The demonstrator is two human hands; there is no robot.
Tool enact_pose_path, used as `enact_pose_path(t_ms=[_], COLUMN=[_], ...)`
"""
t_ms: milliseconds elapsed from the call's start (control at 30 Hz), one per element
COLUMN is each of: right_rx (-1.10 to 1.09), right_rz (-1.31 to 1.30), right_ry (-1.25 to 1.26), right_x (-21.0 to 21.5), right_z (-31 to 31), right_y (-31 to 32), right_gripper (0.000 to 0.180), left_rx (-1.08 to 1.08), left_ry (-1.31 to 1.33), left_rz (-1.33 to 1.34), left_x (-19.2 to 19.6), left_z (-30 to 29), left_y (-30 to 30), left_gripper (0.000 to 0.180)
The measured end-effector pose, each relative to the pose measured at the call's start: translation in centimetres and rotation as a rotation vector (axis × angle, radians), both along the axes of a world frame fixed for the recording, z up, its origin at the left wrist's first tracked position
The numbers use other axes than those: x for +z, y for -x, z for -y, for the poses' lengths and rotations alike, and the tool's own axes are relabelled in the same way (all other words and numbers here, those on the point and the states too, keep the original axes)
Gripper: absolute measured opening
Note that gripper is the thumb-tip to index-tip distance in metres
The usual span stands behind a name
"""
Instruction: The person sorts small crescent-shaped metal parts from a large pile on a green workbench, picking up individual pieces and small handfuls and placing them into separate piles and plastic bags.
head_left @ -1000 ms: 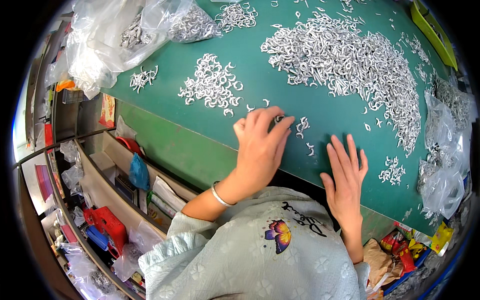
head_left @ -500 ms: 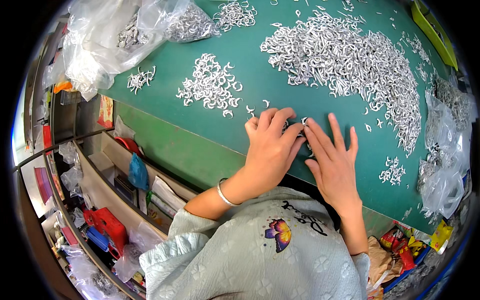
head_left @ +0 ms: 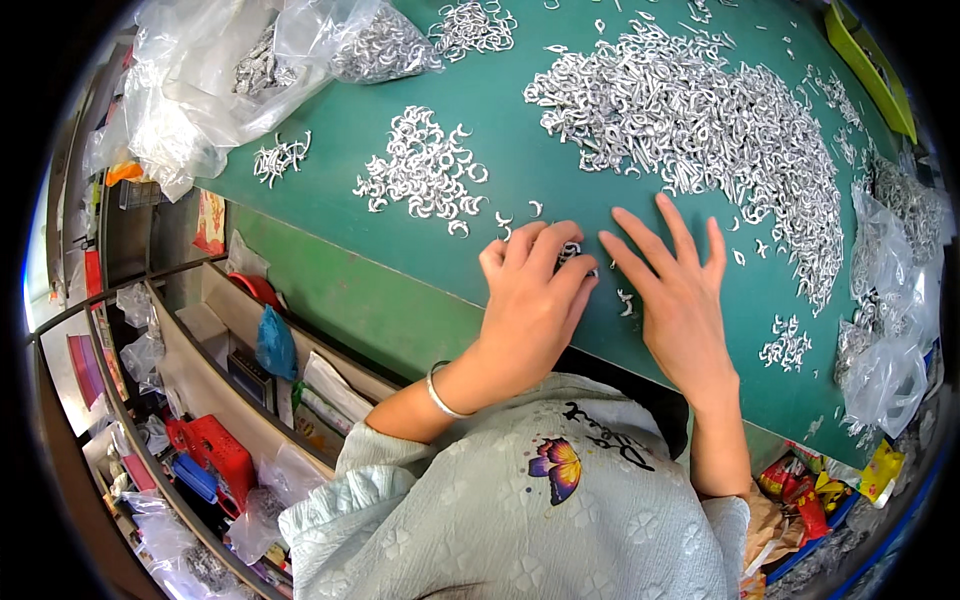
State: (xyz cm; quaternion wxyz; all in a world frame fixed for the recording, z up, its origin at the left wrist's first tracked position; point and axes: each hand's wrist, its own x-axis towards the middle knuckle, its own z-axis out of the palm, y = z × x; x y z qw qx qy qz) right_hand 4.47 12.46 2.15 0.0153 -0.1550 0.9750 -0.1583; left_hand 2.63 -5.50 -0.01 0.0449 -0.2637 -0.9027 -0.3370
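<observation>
My left hand (head_left: 532, 300) is curled near the table's front edge, with small silver curved metal pieces (head_left: 570, 252) showing between its thumb and fingers. To its right, my right hand (head_left: 682, 305) is open, its fingers spread low over the table and nothing visible in them. A few loose pieces (head_left: 626, 302) lie between the two hands. Just beyond the left fingers are some single crescents (head_left: 504, 219). A heap of crescent-shaped pieces (head_left: 422, 170) lies to the left, and a much larger mixed heap (head_left: 700, 120) spreads beyond my right hand.
The green table (head_left: 410, 250) also bears small piles at the left (head_left: 282, 158), right (head_left: 785, 343) and far side (head_left: 472, 30). Clear plastic bags of pieces stand at the far left (head_left: 190, 110) and right edge (head_left: 890, 330). A yellow-green tray (head_left: 872, 70) sits far right. Cluttered shelves (head_left: 240, 400) flank the left.
My right hand has moved away from the left, its fingers spreading apart. My left hand has shifted slightly left, still curled around pieces. Loose pieces now show between the hands.
</observation>
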Motion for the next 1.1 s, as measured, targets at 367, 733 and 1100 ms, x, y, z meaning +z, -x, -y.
enact_pose_path(t_ms=[367,733,1100], right_rx=[-0.215,-0.118,-0.145], right_rz=[0.158,0.164,0.097], right_ry=[-0.038,0.065,0.021], right_x=[0.9,0.5,0.5], right_z=[-4.0,-2.2,-1.6], right_y=[-7.1,-5.9,-5.9], right_gripper=[0.051,0.060,0.060], left_rx=[0.014,-0.074,-0.075], left_ry=[-0.038,-0.053,-0.104], left_rz=[0.001,-0.031,-0.005], left_x=[0.0,-0.6,0.1], left_z=[-0.3,-1.9,-2.0], left_y=[-0.2,-0.9,-1.3], left_gripper=[0.026,0.024,0.029])
